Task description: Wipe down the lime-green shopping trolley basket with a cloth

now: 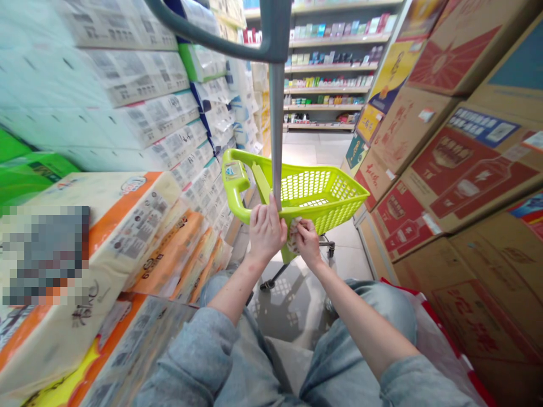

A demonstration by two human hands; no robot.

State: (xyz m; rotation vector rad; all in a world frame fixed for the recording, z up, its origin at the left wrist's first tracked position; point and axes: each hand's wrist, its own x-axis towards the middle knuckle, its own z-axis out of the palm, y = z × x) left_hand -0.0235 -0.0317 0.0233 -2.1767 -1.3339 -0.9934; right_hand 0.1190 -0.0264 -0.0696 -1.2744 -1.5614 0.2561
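A bright green plastic shopping cart (328, 217) with perforated basket walls stands in front of me, a grey metal pole (276, 124) rising at its near side. My left hand (266, 230) is closed over the cart's near rim beside the foot of the pole, one finger pointing up along it. Just to the right, my right hand (307, 240) pinches a crumpled whitish cloth (292, 236) against the outside of the cart. Part of the cloth is hidden by the fingers. The visible part of the basket holds nothing.
Stacked tissue packs (165, 118) line the left side, with orange-and-cream packs (139, 226) close by. Cardboard cartons (441, 164) are piled along the right. Shelves (331, 68) of small boxes and bottles stand at the back. Wheels (267, 285) of the cart rest on the tiled floor.
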